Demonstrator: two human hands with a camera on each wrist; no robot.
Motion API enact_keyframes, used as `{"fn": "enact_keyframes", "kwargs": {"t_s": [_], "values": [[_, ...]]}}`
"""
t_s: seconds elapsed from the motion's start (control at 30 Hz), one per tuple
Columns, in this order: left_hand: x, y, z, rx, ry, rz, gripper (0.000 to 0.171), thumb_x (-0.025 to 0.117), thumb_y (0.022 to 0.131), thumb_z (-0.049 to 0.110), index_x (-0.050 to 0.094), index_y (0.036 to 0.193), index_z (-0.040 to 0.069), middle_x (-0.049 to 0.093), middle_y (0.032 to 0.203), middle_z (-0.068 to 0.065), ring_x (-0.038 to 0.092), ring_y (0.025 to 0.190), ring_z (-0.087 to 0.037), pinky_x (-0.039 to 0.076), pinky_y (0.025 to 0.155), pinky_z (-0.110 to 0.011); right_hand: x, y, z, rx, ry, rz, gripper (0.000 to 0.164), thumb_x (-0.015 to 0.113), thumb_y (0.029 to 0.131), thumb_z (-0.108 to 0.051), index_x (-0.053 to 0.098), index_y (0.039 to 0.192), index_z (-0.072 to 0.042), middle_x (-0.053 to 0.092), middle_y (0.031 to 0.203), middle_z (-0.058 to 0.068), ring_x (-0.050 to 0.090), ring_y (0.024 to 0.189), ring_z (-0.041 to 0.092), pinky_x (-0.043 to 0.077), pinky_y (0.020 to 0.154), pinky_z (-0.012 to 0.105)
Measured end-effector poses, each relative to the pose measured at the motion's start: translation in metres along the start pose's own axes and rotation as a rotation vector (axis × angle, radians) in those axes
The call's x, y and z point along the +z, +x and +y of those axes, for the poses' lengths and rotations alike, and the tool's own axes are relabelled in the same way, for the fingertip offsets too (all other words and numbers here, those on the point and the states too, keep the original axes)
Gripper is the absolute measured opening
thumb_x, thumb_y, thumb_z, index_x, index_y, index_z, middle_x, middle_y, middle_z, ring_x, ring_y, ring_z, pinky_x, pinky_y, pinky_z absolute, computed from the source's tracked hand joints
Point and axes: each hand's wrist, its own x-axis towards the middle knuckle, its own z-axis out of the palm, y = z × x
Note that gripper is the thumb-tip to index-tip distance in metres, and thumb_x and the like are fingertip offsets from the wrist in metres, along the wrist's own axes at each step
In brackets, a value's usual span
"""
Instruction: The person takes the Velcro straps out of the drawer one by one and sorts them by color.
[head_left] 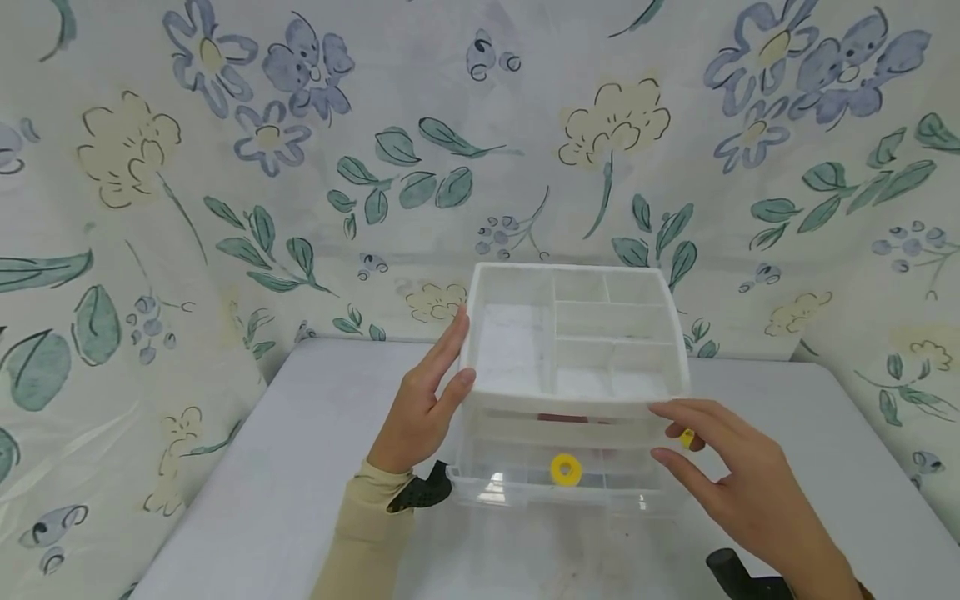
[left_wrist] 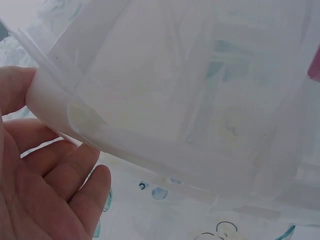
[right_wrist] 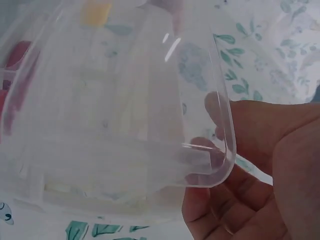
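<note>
A plastic storage box stands tilted on the table, with a white divided tray [head_left: 513, 333] at the top. Below the tray is its clear plastic section [head_left: 495, 492], which bears a yellow ring [head_left: 566, 470]. My left hand [head_left: 420, 404] holds the box by its left side, fingers along the wall and thumb at the front corner. In the left wrist view that hand [left_wrist: 55, 175] is around the corner. At the front right corner my right hand [head_left: 742, 475] holds the clear rim [right_wrist: 227, 140] between thumb and fingers. Some right fingertips show through the plastic.
A second yellow piece [head_left: 687, 437] is partly covered by the right fingers. Something red [head_left: 562, 418] shows inside the box under the tray. The white table [head_left: 300, 450] extends to both sides, and a flower-printed cloth [head_left: 420, 83] hangs behind it.
</note>
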Motion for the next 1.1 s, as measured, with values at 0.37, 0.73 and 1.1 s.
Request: {"fn": "enact_keyframes", "kwargs": {"t_s": [0.37, 0.73, 1.1], "values": [[0.001, 0.0, 0.0, -0.009, -0.003, -0.002, 0.06, 0.049, 0.106, 0.015, 0.024, 0.16, 0.007, 0.02, 0.166, -0.004, 0.02, 0.152, -0.022, 0.021, 0.122, -0.034, 0.006, 0.018, -0.008, -0.071, 0.068, -0.159, 0.064, 0.089, 0.072, -0.001, 0.067, 0.128, -0.022, 0.067, 0.119, -0.007, 0.057, 0.084, 0.007, 0.054, 0.064, 0.019], [0.001, 0.001, -0.001, 0.014, 0.001, 0.005, 0.059, 0.049, 0.107, 0.016, 0.024, 0.16, 0.007, 0.02, 0.166, -0.004, 0.021, 0.152, -0.023, 0.021, 0.122, -0.035, 0.016, 0.036, -0.018, -0.031, 0.167, -0.391, 0.05, 0.084, 0.08, -0.006, 0.068, 0.124, -0.024, 0.069, 0.112, -0.01, 0.06, 0.086, 0.007, 0.056, 0.07, 0.022], [0.0, 0.001, -0.001, 0.013, -0.003, 0.003, 0.06, 0.049, 0.106, 0.012, 0.024, 0.16, 0.008, 0.02, 0.167, -0.006, 0.02, 0.152, -0.022, 0.022, 0.122, -0.035, 0.02, 0.049, -0.017, 0.012, 0.253, -0.594, 0.035, 0.08, 0.087, -0.012, 0.072, 0.12, -0.021, 0.069, 0.11, -0.01, 0.056, 0.079, 0.003, 0.052, 0.063, 0.022]]}}
